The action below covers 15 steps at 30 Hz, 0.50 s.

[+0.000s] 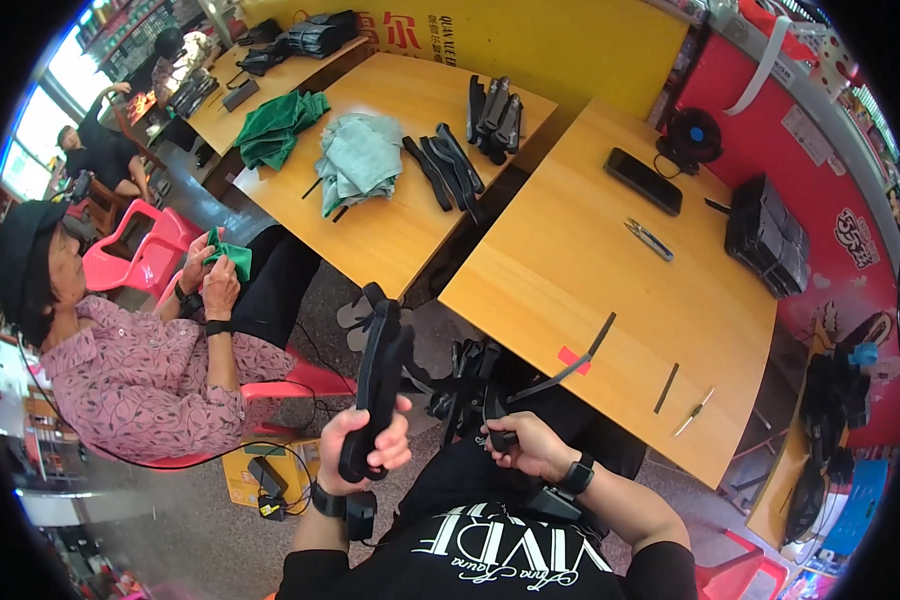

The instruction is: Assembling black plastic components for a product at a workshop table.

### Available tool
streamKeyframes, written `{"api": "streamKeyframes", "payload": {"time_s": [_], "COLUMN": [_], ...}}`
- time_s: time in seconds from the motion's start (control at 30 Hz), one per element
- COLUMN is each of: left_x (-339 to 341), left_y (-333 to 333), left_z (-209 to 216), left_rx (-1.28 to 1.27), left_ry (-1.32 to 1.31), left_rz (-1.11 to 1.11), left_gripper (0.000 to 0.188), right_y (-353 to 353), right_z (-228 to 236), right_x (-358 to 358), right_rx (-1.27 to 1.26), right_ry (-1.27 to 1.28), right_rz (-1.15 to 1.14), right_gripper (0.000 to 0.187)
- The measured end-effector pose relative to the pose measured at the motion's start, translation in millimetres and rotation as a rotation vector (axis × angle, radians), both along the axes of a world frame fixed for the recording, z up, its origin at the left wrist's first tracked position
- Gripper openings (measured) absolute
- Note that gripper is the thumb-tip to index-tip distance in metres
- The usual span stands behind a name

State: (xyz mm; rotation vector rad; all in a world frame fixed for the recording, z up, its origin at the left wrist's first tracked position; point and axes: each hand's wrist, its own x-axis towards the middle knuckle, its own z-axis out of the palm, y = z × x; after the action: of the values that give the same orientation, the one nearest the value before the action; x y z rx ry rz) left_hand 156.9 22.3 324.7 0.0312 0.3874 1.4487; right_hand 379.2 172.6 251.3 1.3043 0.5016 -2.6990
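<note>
My left hand [344, 446] is closed around the lower end of a long black padded strap [375, 375], which stands nearly upright above it. My right hand [532, 446] pinches a smaller black strap end [497, 408] in front of my lap. Whether the two black pieces are joined cannot be made out. Beyond them a bunch of black straps [460, 385] hangs by the table's near edge. On the table [530, 270] a thin black strip [592, 345] lies over a small red patch [572, 358].
Thread snips [650, 240], a phone [644, 181], a black fan [692, 138] and a black bundle [767, 237] are on my table. A white-handled tool [695, 410] lies near its edge. At left, a seated person [145, 375] handles green cloth [228, 258]; cloth piles [360, 160] cover the other table.
</note>
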Motion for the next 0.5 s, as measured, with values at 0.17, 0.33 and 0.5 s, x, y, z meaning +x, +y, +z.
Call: {"api": "streamKeyframes", "payload": {"time_s": [0.17,0.33,0.5], "left_x": [11.5,4.2,4.7], "left_y": [0.1,9.6,2.1], "left_z": [32.0,23.6,24.3], "left_rx": [0.099,-0.094,0.16], "left_ry": [-0.011,-0.051,-0.054], "left_rz": [0.003,0.107,0.021], "left_gripper": [0.058,0.057,0.06], "right_y": [3.3,2.2,2.1], "right_z": [2.7,-6.1,1.6], "right_x": [5.9,0.0,-10.7], "right_rx": [0.025,-0.087,0.012], "right_ry": [0.033,0.024,0.088], "right_rz": [0.014,-0.014,-0.017], "right_gripper": [0.017,0.016,0.019]}}
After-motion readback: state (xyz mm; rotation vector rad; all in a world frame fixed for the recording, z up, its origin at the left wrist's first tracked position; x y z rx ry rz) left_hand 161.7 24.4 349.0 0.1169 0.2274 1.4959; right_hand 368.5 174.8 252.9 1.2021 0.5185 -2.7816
